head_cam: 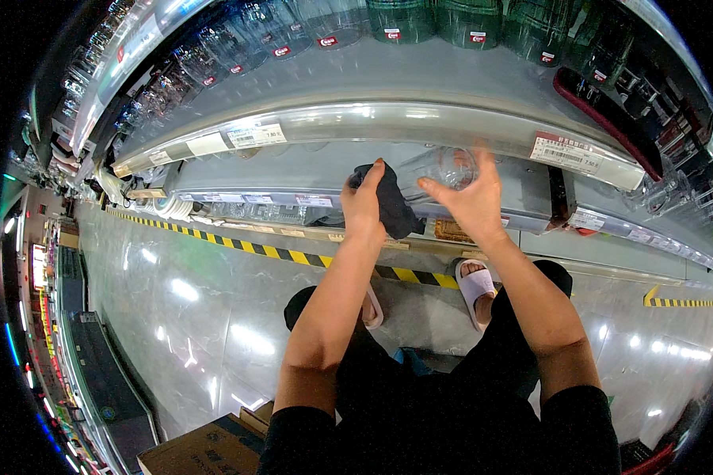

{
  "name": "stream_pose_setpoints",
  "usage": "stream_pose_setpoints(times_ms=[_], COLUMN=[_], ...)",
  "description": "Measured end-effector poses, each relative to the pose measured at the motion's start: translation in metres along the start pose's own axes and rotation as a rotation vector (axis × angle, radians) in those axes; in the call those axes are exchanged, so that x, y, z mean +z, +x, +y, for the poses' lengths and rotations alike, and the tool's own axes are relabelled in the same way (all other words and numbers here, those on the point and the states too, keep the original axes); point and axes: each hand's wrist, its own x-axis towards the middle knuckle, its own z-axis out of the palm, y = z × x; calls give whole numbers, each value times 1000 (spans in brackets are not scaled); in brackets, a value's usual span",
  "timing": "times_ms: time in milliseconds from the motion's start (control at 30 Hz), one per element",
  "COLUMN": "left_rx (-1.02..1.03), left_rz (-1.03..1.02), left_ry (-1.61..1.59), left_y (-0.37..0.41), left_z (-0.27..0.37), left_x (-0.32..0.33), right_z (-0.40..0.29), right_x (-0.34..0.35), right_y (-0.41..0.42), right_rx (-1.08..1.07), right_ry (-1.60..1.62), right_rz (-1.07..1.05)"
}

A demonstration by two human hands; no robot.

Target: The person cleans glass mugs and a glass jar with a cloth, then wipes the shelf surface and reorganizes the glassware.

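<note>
Close in front of the shelf edge, my left hand (363, 208) is closed on a dark cloth (391, 205), which hangs bunched over its fingers. To its right, my right hand (481, 202) grips a clear glass vessel (437, 169) near its round end, thumb on the near side and fingers behind. The other end of the glass reaches towards the cloth; whether the two touch cannot be told. The glass is tilted on its side. Part of my right hand's fingers shows blurred through and behind the glass.
Glassware with red stickers (392, 27) lines the upper shelf, whose curved rail (356, 119) bears price labels. A dark red-edged object (606, 119) juts over that rail at right. Below runs a lower shelf rail (261, 198). A cardboard box (208, 448) stands on the floor at lower left.
</note>
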Motion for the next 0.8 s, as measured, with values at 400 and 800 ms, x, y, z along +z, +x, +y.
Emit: stream_pose_setpoints(times_ms=[400, 800], left_rx=[-181, -206], left_rz=[-150, -165], left_ry=[-170, -121], left_y=[-3, 21], left_z=[26, 29], left_x=[0, -23], right_z=[3, 8], right_x=[-10, -19], right_y=[-4, -10], right_rx=[-65, 310], right_ry=[135, 135], right_rz=[-214, -1112])
